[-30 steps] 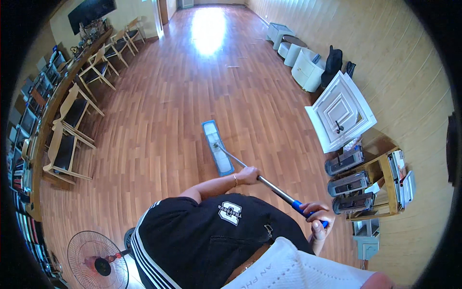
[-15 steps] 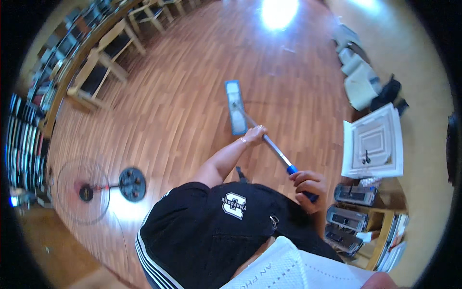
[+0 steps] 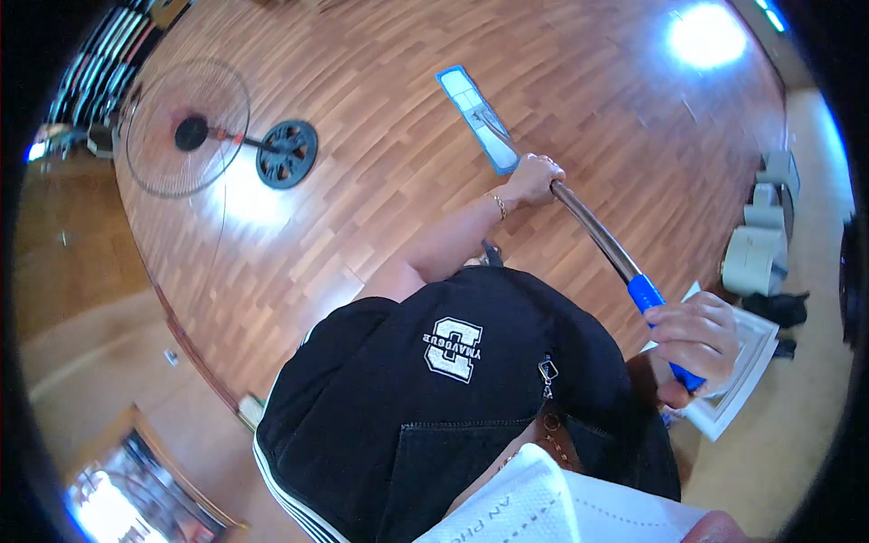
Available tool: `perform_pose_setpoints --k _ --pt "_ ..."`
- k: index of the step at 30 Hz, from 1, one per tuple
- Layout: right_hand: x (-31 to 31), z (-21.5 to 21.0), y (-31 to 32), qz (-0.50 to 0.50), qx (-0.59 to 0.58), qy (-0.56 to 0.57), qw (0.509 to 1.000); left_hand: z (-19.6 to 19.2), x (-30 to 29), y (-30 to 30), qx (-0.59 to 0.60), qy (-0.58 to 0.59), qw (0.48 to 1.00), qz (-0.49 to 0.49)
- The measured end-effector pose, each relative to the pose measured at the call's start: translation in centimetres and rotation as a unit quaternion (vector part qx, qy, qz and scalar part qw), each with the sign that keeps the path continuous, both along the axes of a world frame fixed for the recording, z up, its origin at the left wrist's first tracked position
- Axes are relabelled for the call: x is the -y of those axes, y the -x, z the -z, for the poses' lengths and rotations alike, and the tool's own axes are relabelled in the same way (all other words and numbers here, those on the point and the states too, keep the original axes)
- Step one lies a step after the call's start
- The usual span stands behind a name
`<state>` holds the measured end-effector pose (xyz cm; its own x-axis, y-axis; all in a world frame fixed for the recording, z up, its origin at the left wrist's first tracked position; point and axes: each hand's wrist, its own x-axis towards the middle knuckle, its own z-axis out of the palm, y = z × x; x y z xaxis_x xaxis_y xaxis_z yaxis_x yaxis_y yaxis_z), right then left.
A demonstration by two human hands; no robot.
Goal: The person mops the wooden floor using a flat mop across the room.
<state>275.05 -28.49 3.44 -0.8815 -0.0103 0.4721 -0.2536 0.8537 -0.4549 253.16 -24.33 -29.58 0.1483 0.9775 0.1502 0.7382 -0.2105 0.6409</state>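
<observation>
Here the left hand [image 3: 532, 179] has its fingers wrapped round the mop [image 3: 579, 217] pole, and the right hand [image 3: 695, 333] fingers grip its blue end. Past the left fingers, the flat mop head [image 3: 477, 118] lies on the wood floor [image 3: 380, 181].

A glossy wooden plank floor [image 3: 380, 181] mirrors bright light [image 3: 708, 36]; a pedestal fan [image 3: 187, 127] stands at left.

Support: wooden parquet floor [image 3: 380, 181], glossy, bright glare patch far right. On it: flat blue mop head [image 3: 477, 118] far centre; pedestal fan [image 3: 195, 131] at left, standing on its round base; white framed panel [image 3: 738, 380] near right.
</observation>
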Motion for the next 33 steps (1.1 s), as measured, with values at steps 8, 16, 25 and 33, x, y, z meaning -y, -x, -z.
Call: perform_pose_setpoints --k 8,16,25,33 --pt "1.7 -3.3 6.2 -0.157 -0.110 0.044 0.981 -3.2 12.2 4.5 0.035 -0.048 0.988 -0.143" --pt "5.5 -4.0 14.3 -0.365 0.004 0.121 0.923 -6.2 27.4 8.6 0.043 0.063 0.963 -0.257" --pt "15.5 7.0 20.0 -0.423 0.064 0.431 0.795 0.7 44.9 12.3 0.042 0.083 0.882 -0.461" --pt "22.2 15.9 19.5 -0.371 0.205 0.455 0.783 9.3 57.7 13.1 -0.020 0.093 0.835 -0.543"
